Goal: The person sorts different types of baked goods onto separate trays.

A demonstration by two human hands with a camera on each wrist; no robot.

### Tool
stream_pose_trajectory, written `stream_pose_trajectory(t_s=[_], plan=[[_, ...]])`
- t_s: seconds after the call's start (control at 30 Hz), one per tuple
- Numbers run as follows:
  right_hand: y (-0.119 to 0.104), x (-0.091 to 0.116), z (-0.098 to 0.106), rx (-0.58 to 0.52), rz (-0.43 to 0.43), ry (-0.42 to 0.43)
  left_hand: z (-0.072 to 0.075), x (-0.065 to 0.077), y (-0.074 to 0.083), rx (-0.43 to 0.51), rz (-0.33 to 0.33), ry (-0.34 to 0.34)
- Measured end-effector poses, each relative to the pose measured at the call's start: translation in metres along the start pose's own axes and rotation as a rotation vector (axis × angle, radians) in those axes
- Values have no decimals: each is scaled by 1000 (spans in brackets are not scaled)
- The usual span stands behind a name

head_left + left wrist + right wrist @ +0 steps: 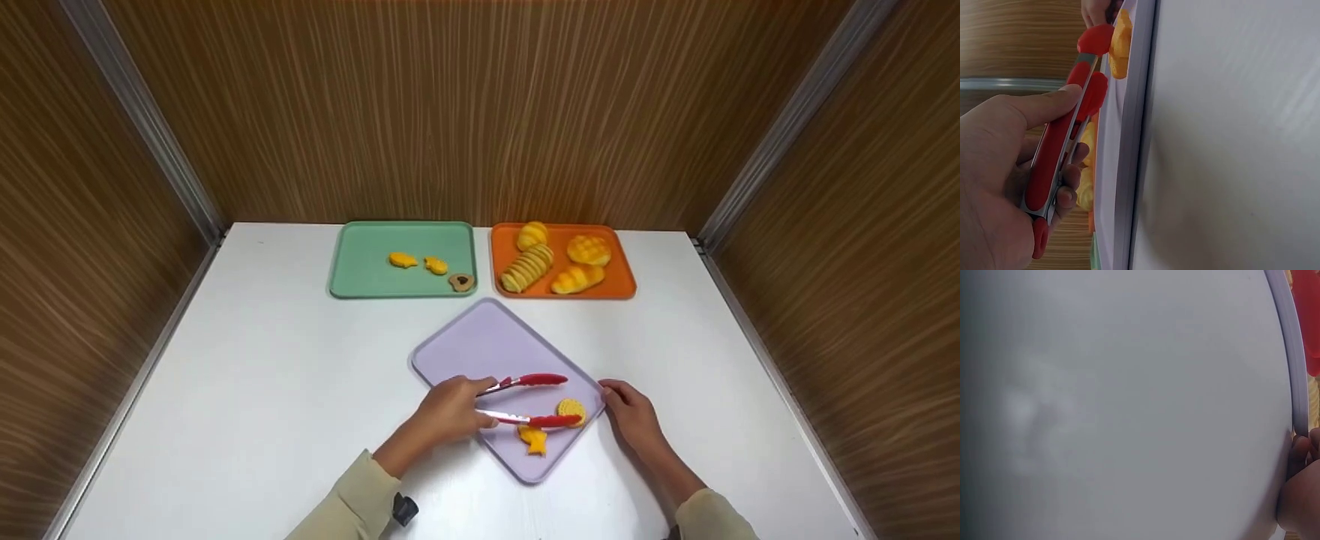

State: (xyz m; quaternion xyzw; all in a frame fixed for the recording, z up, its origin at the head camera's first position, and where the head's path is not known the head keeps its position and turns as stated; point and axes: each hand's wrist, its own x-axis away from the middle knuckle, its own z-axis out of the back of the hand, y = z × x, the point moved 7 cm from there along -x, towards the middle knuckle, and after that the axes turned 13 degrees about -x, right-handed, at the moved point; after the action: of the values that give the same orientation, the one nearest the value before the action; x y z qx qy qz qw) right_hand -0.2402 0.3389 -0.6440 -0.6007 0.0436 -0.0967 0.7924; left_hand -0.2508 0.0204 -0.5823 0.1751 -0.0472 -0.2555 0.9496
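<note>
My left hand [450,411] grips red-and-metal tongs [544,379], their two red tips spread apart above the lilac tray [480,341]. In the left wrist view the thumb lies along one red arm of the tongs [1053,160], with the fingers curled round the other side. One tip overlaps a round yellow biscuit [570,407] near the tray's right corner. Close beside it, partly under that tip in the head view, is an orange fish-shaped piece [536,442]. My right hand [636,420] pinches the right corner of the tray, which stands turned diagonally on the table.
A green tray [367,240] at the back holds two small orange pieces [403,259] and a brown biscuit [461,283] with a dark centre. Right of it, an orange tray [619,285] carries several bread rolls [527,268]. Wood-patterned walls [480,112] enclose the white table [247,390].
</note>
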Motion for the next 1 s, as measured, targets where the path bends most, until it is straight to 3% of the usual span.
stream_pose_trajectory(t_s=[0.3, 0.57, 0.73, 1.0], plan=[[2, 0, 1, -7, 0, 1, 1, -6, 2, -27, -7, -18], [2, 0, 0, -7, -5, 9, 5, -10, -1, -37, -28, 86], [1, 1, 0, -10, -12, 0, 1, -12, -2, -14, -37, 58], [0, 2, -1, -8, -19, -8, -4, -13, -7, 21, 7, 41]])
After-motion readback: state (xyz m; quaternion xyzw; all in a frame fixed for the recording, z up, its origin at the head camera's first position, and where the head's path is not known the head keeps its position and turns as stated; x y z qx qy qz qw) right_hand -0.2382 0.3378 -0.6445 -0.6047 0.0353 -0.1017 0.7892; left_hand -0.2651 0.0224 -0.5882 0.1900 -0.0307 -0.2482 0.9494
